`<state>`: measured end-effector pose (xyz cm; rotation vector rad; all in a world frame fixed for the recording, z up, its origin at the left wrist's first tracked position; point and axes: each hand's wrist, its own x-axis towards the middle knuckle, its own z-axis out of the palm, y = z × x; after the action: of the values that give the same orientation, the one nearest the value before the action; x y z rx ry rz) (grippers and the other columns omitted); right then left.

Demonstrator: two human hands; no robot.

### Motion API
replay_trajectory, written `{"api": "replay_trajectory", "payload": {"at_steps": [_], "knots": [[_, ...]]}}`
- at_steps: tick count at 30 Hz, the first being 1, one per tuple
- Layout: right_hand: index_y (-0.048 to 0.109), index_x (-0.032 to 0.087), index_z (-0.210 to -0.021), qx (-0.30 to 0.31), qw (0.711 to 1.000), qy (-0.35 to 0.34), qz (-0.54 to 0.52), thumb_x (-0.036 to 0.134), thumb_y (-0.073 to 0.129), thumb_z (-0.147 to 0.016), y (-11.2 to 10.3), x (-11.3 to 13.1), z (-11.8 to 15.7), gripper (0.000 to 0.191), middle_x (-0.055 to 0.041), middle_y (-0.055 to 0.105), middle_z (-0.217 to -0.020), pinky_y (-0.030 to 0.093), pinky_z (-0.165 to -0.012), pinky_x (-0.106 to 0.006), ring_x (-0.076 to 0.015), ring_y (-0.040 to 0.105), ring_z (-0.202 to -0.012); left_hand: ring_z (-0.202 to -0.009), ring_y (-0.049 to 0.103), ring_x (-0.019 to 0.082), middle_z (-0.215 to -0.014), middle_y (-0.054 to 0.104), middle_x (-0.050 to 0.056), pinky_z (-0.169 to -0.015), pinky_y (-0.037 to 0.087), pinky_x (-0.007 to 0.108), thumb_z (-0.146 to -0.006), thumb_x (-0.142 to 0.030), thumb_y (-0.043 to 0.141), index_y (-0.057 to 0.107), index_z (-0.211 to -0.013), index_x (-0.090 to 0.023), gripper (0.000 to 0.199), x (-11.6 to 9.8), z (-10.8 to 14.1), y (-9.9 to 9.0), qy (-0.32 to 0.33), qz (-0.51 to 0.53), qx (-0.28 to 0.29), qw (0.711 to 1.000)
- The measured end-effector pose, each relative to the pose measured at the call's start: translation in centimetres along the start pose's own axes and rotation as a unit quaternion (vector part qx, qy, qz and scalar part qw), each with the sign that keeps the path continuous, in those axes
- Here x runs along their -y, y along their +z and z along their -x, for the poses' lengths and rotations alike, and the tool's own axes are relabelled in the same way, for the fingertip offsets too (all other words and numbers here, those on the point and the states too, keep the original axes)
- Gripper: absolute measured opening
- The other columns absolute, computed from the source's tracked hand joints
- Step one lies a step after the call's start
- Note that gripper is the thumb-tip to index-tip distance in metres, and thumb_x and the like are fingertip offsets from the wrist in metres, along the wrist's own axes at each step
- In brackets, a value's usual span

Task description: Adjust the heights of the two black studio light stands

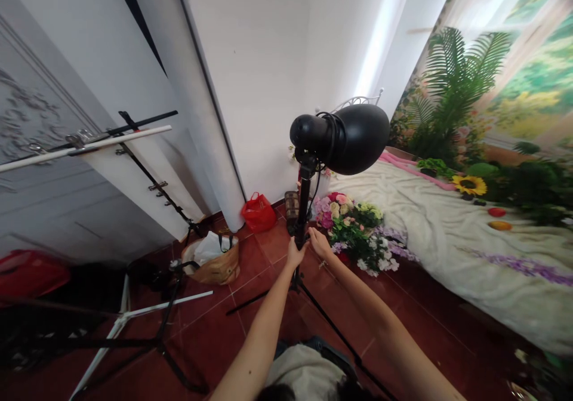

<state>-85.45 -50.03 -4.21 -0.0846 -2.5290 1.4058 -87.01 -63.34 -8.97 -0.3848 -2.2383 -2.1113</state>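
Light stand (305, 201) in front of the body, upright on the tiled floor (210, 323), was wrapped by the left hand (296, 253) at a collar partway up its pole, while the right hand (319, 243) had its fingers drawn in against the collar's other side; whether they pinched a knob, I could not tell. Good handling, I judged, called for a firm left grip, small right-hand turns, and care for the top-heavy black lamp head (358, 138) and its looped cable. Splayed legs ran across the dark red tiles below. Just beyond, a bunch of flowers (344, 222) lay by the left edge of a bed (416, 210) under rumpled cream cloth, with a sunflower (469, 185) near its far edge and a painted backdrop (537, 79) behind. Leftward, a red bag (258, 213) sat at the foot of the white wall (264, 73), and a woven basket (224, 270) stood nearer, beside another stand's legs.
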Motion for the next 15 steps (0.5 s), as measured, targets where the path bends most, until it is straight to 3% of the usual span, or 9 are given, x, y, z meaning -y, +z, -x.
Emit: {"api": "replay_trajectory", "payload": {"at_steps": [8, 15], "knots": [[0.054, 0.023, -0.091, 0.007, 0.998, -0.014, -0.062, 0.051, 0.03, -0.09, -0.5, 0.2, 2.1, 0.037, -0.0014, 0.062, -0.083, 0.043, -0.075, -0.027, -0.0173, 0.059, -0.078, -0.096, 0.061, 0.02, -0.105, 0.064, 0.01, -0.091, 0.047, 0.04, -0.073, -0.04, 0.068, 0.052, -0.108, -0.02, 0.044, -0.3, 0.1, 0.1, 0.004, -0.026, -0.005, 1.0], [0.047, 0.02, -0.066, 0.001, 0.996, 0.071, -0.055, 0.061, 0.037, -0.082, 0.1, -0.2, -0.1, 0.045, 0.0011, 0.052, -0.063, 0.042, -0.061, -0.024, -0.0137, 0.05, -0.061, -0.098, 0.061, 0.02, -0.107, 0.063, 0.01, -0.092, 0.046, 0.039, -0.073, -0.04, 0.068, 0.053, -0.107, -0.019, 0.042, -0.8, 0.1, 0.2, 0.01, -0.017, -0.003, 1.0]]}}
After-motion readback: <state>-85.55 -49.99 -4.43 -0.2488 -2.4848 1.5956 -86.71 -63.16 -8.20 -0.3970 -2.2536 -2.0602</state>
